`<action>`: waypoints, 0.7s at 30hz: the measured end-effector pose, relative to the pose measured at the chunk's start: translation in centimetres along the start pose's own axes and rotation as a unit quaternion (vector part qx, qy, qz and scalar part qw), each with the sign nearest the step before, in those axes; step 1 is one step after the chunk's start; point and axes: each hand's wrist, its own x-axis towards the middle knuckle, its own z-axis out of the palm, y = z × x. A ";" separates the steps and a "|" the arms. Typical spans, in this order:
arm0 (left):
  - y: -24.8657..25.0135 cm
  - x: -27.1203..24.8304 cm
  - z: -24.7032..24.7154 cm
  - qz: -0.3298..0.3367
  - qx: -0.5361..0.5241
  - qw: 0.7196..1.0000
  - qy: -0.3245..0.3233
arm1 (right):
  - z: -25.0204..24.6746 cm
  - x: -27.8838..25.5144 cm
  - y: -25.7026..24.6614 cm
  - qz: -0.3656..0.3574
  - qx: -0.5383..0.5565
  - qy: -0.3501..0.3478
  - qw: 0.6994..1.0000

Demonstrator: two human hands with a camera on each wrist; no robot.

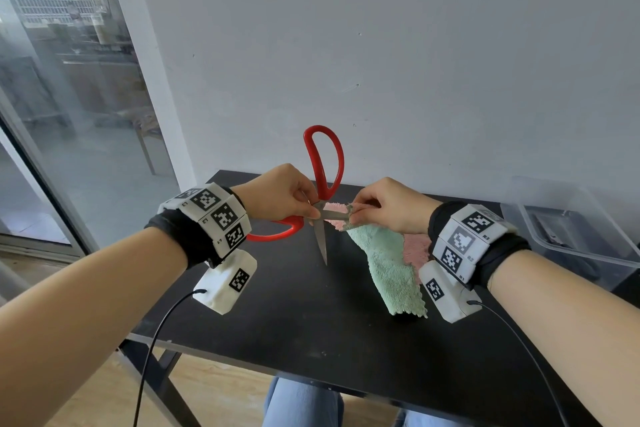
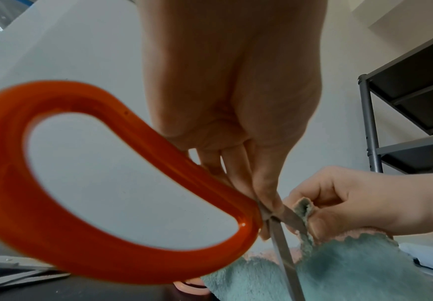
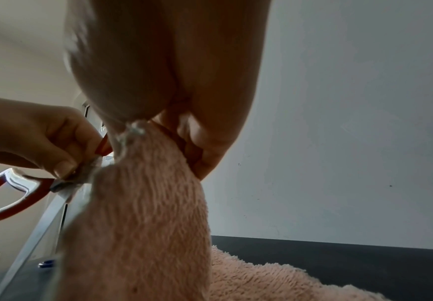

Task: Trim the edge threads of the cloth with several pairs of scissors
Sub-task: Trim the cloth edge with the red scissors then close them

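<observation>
A matte black rectangular table (image 1: 311,322) on dark angled legs stands against a pale grey wall. On its top lies a fluffy two-sided cloth (image 1: 391,267) — mint green on one face, pink on the other — with one scalloped corner resting near the front and the pink part spread flat toward the right. The cloth's upper end is lifted off the surface. At the table's right end sits a clear plastic rectangular tub (image 1: 568,236) — its contents are dark and unclear.
</observation>
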 end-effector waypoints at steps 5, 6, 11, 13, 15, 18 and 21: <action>-0.5 -0.3 -0.3 -0.013 0.004 1.000 0.014 | -0.4 -0.3 1.1 0.018 -0.011 0.012 1.000; -0.9 -0.5 -0.5 -0.019 0.005 1.000 0.023 | -0.5 -0.5 1.7 0.024 -0.013 0.029 0.999; -2.8 -1.1 -1.5 -0.058 -0.058 0.992 0.099 | -0.5 -1.4 4.1 0.033 0.140 0.182 0.973; -2.9 -1.0 -1.4 -0.072 -0.092 0.986 0.120 | 0.1 -1.2 4.2 0.043 0.207 0.216 0.953; -2.5 -0.8 -1.0 -0.076 -0.117 0.982 0.127 | 0.8 -0.8 3.6 0.062 0.283 0.225 0.930; -1.7 -0.5 -0.2 -0.068 -0.141 0.980 0.124 | 1.3 -0.1 2.7 0.094 0.419 0.199 0.881; -1.3 -0.1 0.4 -0.061 -0.159 0.978 0.119 | 1.4 0.2 1.3 0.120 0.568 0.156 0.799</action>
